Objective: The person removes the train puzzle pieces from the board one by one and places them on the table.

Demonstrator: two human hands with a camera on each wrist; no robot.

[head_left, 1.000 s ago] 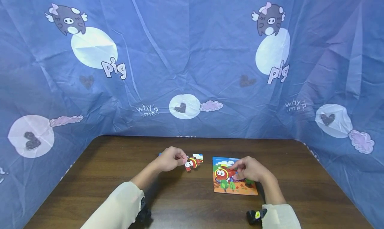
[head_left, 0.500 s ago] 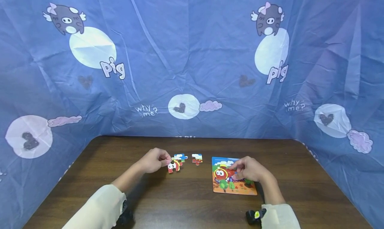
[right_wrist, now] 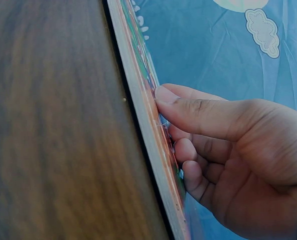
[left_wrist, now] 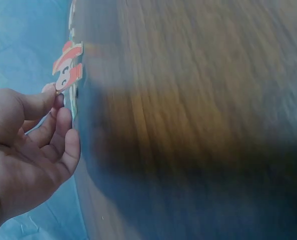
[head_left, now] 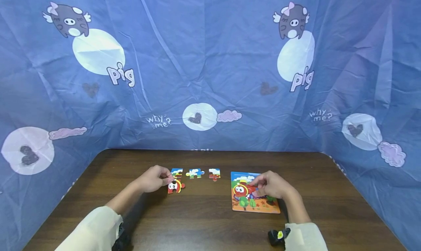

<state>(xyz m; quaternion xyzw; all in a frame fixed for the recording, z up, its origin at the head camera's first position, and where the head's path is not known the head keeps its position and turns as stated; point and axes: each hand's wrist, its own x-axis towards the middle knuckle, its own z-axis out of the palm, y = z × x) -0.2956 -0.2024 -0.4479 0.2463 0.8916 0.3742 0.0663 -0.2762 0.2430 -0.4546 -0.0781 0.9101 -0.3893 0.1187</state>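
My left hand (head_left: 154,178) pinches a red puzzle piece (head_left: 175,186) with a white face and yellow band between thumb and fingers, just in front of a blue-and-white puzzle piece (head_left: 177,171). In the left wrist view, the thumb and forefinger grip the red piece (left_wrist: 68,69) by its edge, tilted. On the right, my right hand (head_left: 274,186) rests its fingertips on a puzzle board (head_left: 238,204) picturing a red train. The right wrist view has the thumb (right_wrist: 169,97) touching the board's face, other fingers loosely bent. Part of the picture is hidden under that hand.
Two more loose puzzle pieces lie in a row between the hands: a blue-green one (head_left: 195,173) and a red-and-white one (head_left: 214,173). The brown wooden table (head_left: 197,225) meets a blue printed cloth (head_left: 204,79) along its far edge.
My left hand has moved left with the red puzzle piece, from beside the right-hand loose piece to the left end of the row. The right hand stays on the board.
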